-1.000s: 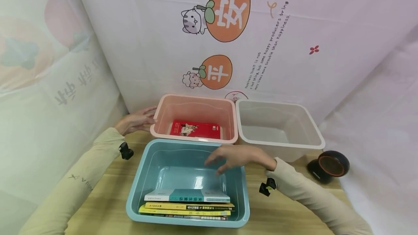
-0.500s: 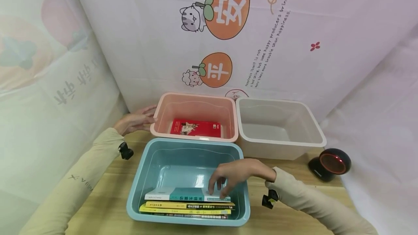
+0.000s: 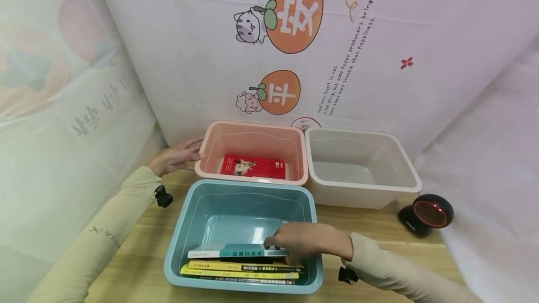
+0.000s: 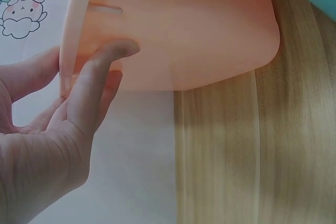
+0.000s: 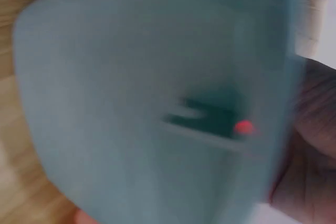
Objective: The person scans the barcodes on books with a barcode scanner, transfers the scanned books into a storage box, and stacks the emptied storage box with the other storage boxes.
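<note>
My right hand (image 3: 301, 240) reaches into the blue plastic bin (image 3: 172, 242) and pinches the right end of a teal-and-white book (image 3: 236, 250). The thumb is at its near side, the fingers at its far side. Several yellow-spined books (image 3: 236, 265) lie just in front of it. In the right wrist view, the bin's outer wall (image 5: 131, 77) is blurred and hides the fingertips. My left hand (image 4: 58, 124) holds the left rim of the pink bin (image 4: 199, 35), fingers against its outer wall and thumb at the rim. A red book (image 3: 261, 167) lies inside the pink bin.
A pale grey bin (image 3: 362, 184) stands right of the pink one. At the far right is a black round-headed device (image 3: 427, 214). All rest on a wooden table (image 3: 139, 256), with a printed white cloth (image 3: 202, 60) hanging behind.
My right hand has come down from above the blue bin onto the teal-and-white book and taken hold of its right end. My left hand stays at the pink bin.
</note>
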`<act>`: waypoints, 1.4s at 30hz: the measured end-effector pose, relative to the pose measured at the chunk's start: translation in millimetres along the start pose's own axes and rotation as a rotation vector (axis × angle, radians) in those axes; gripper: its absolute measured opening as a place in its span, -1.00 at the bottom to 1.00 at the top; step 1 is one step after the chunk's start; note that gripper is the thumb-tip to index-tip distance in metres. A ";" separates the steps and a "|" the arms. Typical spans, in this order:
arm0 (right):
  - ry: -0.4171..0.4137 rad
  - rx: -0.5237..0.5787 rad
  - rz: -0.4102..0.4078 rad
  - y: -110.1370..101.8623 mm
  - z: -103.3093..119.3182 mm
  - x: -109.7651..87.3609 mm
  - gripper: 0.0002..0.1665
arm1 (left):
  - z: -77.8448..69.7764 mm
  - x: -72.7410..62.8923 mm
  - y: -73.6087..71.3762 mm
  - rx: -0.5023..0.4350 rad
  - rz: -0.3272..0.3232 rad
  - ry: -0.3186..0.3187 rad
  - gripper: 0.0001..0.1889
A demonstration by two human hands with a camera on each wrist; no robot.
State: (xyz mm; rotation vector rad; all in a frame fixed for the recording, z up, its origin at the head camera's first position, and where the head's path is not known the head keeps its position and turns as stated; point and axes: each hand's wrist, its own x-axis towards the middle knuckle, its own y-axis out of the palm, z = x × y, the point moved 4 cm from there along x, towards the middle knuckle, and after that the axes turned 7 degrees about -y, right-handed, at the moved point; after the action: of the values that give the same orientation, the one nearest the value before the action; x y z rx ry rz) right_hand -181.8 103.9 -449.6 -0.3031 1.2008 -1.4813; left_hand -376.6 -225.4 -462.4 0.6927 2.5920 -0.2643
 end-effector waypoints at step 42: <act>-0.205 0.675 -0.666 -17.4 -44.0 -28.0 -0.59 | -0.1 -4.1 3.5 -0.048 0.019 0.035 -0.12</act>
State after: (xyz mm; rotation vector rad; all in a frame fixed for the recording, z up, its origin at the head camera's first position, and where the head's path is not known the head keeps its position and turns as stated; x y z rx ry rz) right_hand -215.9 146.7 -443.6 -0.3940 0.3810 -2.2663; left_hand -371.6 -224.1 -460.6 0.7099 2.6144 -0.1853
